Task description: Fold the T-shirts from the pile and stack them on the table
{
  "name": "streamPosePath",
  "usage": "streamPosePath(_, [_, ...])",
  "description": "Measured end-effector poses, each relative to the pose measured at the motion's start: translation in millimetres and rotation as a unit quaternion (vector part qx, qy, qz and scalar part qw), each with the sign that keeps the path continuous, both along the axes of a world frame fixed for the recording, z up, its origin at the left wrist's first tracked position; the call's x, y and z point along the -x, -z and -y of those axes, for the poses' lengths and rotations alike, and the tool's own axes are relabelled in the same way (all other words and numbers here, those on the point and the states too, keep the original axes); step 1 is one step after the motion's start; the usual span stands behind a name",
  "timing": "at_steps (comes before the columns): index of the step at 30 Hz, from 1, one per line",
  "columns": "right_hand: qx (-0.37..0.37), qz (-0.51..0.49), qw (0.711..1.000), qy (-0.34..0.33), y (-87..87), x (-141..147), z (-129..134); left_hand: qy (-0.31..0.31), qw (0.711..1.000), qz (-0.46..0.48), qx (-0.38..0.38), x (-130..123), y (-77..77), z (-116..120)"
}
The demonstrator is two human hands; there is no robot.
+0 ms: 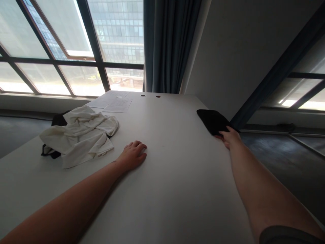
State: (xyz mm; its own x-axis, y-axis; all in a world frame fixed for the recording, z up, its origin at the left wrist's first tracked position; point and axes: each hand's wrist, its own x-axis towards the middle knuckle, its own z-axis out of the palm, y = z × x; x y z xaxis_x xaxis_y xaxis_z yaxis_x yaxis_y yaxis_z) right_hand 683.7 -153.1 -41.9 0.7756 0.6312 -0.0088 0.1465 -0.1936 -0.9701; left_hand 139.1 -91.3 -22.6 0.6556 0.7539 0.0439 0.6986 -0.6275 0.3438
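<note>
My left hand rests palm down on the white table, its fingers curled round a small white object. Most of that object is hidden under the palm and fingers, so its kind is unclear. At the table's right edge, my right hand pinches the near corner of a black mouse pad, thin and round-cornered. The thumb and fingers are closed on its edge. The pad lies at the table's border, its far end pointing back and left.
A crumpled white cloth lies on the left side over something black with a strap. Behind it are printed paper sheets. Two round holes pierce the table's far end. A blue curtain hangs beside the windows.
</note>
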Motion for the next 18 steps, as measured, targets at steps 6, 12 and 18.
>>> streamPosePath(6, [-0.006,-0.091,0.995,0.026,-15.2,8.8,16.5,-0.003,1.000,-0.010,-0.007,-0.1,-0.9,1.8])
streamPosePath(12, [0.136,0.026,0.990,0.031,-21.0,0.8,27.7,-0.001,1.000,-0.008,-0.008,0.8,0.6,0.9])
streamPosePath(18, [0.180,0.127,0.971,0.089,-13.5,-16.1,22.5,-0.007,1.000,-0.007,0.000,-1.6,-2.2,2.3])
